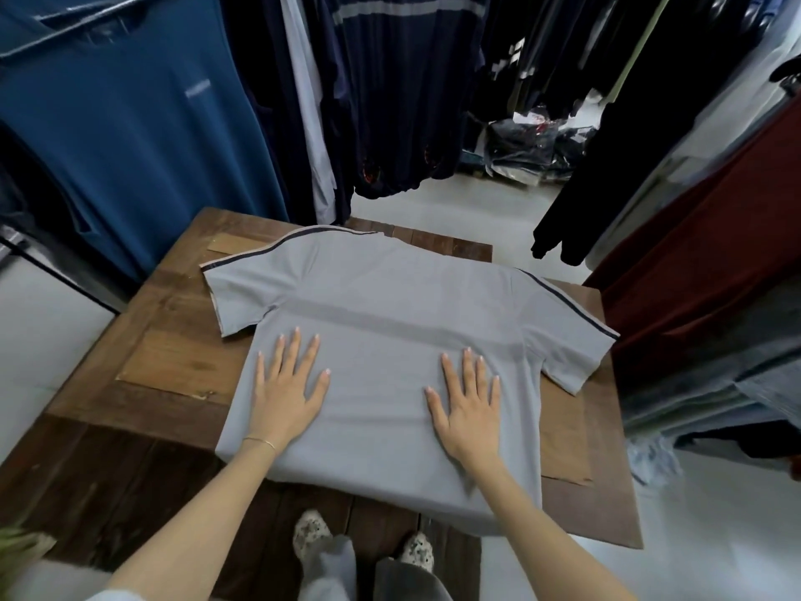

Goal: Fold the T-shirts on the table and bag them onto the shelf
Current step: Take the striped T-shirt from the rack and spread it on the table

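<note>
A grey T-shirt [390, 305] with dark stripes along the shoulders lies face down and spread out on the wooden table [143, 383]. Both short sleeves stick out to the sides, and its lower hem hangs over the near table edge. My left hand [288, 392] lies flat on the left part of the shirt's body, fingers straight and spread. My right hand [468, 405] lies flat on the right part in the same way. Neither hand holds any cloth.
Hanging clothes surround the table: a blue shirt [130, 123] at left, dark garments [390, 93] behind, black and red ones [693, 253] at right. Bagged clothes [529, 149] lie on the floor at the back. My feet show below the near table edge.
</note>
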Demonstrator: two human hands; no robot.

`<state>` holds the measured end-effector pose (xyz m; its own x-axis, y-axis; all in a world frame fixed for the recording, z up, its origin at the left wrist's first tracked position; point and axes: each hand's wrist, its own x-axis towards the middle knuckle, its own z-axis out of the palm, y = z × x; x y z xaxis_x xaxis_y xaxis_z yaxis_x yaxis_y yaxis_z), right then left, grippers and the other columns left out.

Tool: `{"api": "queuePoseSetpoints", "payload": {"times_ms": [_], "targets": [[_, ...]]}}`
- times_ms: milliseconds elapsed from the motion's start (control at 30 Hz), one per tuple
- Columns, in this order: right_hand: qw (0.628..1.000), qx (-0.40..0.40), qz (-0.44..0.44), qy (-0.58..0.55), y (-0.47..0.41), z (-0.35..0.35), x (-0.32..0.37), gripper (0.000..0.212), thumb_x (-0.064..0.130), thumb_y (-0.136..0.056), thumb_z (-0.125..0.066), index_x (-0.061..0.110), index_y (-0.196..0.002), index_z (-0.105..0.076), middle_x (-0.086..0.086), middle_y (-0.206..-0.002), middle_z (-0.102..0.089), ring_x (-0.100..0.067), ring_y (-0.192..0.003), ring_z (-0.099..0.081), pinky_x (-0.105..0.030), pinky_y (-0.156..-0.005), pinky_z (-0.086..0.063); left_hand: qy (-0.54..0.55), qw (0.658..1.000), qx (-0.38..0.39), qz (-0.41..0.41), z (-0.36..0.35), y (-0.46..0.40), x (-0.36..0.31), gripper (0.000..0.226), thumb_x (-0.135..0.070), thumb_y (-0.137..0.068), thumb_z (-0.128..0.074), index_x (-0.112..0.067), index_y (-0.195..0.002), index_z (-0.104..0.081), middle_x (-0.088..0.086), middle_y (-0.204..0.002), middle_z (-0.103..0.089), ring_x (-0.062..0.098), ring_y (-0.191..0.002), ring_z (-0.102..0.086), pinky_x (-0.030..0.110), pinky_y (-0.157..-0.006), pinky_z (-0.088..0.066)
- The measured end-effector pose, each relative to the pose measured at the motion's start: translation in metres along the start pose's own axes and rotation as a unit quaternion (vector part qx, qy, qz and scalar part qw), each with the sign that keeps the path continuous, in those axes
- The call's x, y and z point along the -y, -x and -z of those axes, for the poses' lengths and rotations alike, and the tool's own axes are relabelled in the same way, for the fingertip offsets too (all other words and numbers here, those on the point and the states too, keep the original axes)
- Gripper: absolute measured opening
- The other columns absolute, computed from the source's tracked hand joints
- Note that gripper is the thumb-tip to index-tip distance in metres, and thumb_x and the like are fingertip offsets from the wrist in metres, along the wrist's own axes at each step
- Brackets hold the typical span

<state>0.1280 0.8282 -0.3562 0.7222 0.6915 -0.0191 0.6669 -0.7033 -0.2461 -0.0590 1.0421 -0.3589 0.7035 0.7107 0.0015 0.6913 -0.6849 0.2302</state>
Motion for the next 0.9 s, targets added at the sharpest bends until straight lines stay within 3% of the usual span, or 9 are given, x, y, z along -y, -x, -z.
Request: {"api": "queuePoseSetpoints", "payload": {"times_ms": [167, 467, 667, 733, 800, 833, 900], "targets": [[0.999, 0.029, -0.011, 0.017, 0.002, 0.003, 0.001, 0.071, 0.068, -0.087, 0.006, 0.037, -0.151, 0.001, 0.001, -0.161, 0.009, -0.019, -0.147, 0.014, -0.042, -0.117, 0.012, 0.0, 1.0, 0.009, -0.01, 0.001, 0.0, 0.0, 0.067, -0.059, -0.093, -0.008, -0.029, -0.152, -0.004, -0.002, -0.16, 0.003, 0.017, -0.147, 0.009, 0.046, -0.119, 0.004], [0.997, 0.065, -0.022, 0.036, 0.005, 0.007, 0.002, 0.072, 0.07, -0.084, 0.007, 0.041, -0.15, 0.009, 0.004, -0.16, 0.015, -0.017, -0.146, 0.018, -0.043, -0.118, 0.01, -0.007, 1.0, 0.007, -0.023, 0.003, 0.007, 0.003, 0.066, -0.057, -0.095, -0.014, -0.025, -0.153, -0.013, 0.003, -0.16, -0.007, 0.023, -0.148, -0.002, 0.049, -0.119, -0.003], [0.997, 0.073, -0.031, 0.015, 0.021, 0.013, 0.006, 0.08, 0.077, -0.076, 0.018, 0.042, -0.148, 0.012, 0.005, -0.159, 0.018, -0.015, -0.145, 0.021, -0.043, -0.119, 0.011, 0.007, 0.999, -0.002, -0.033, 0.007, 0.02, 0.001, 0.063, -0.053, -0.094, -0.028, -0.021, -0.148, -0.033, 0.008, -0.155, -0.028, 0.03, -0.143, -0.024, 0.053, -0.114, -0.021], [0.996, 0.074, -0.037, 0.019, 0.025, 0.014, 0.007, 0.082, 0.077, -0.079, 0.01, 0.039, -0.151, -0.001, 0.003, -0.161, 0.008, -0.018, -0.148, 0.011, -0.043, -0.119, 0.004, 0.001, 0.999, -0.004, -0.04, 0.007, 0.022, 0.002, 0.062, -0.053, -0.092, -0.033, -0.02, -0.143, -0.042, 0.01, -0.149, -0.039, 0.032, -0.138, -0.035, 0.052, -0.108, -0.03], [0.998, 0.049, -0.033, 0.023, 0.02, 0.021, 0.008, 0.077, 0.073, -0.084, -0.009, 0.033, -0.147, -0.03, -0.003, -0.158, -0.022, -0.027, -0.145, -0.018, -0.044, -0.115, -0.018, 0.005, 0.999, -0.025, -0.048, 0.013, 0.017, 0.004, 0.056, -0.05, -0.09, -0.036, -0.018, -0.131, -0.055, 0.01, -0.134, -0.054, 0.033, -0.123, -0.05, 0.05, -0.095, -0.041], [0.999, 0.033, -0.03, 0.012, 0.012, 0.024, 0.007, 0.071, 0.069, -0.085, -0.018, 0.028, -0.137, -0.045, -0.007, -0.146, -0.04, -0.031, -0.134, -0.036, -0.043, -0.107, -0.031, 0.011, 0.998, -0.041, -0.054, 0.017, 0.011, 0.005, 0.051, -0.047, -0.089, -0.036, -0.017, -0.122, -0.061, 0.009, -0.123, -0.059, 0.032, -0.112, -0.056, 0.047, -0.088, -0.044], [0.998, -0.012, -0.035, -0.046, -0.01, 0.034, 0.006, 0.062, 0.062, -0.086, -0.028, 0.017, -0.114, -0.061, -0.01, -0.114, -0.058, -0.033, -0.105, -0.055, -0.039, -0.087, -0.042, 0.028, 0.995, -0.072, -0.062, 0.025, -0.008, 0.007, 0.042, -0.041, -0.088, -0.034, -0.016, -0.103, -0.065, 0.007, -0.101, -0.061, 0.03, -0.092, -0.059, 0.043, -0.079, -0.046]]}}
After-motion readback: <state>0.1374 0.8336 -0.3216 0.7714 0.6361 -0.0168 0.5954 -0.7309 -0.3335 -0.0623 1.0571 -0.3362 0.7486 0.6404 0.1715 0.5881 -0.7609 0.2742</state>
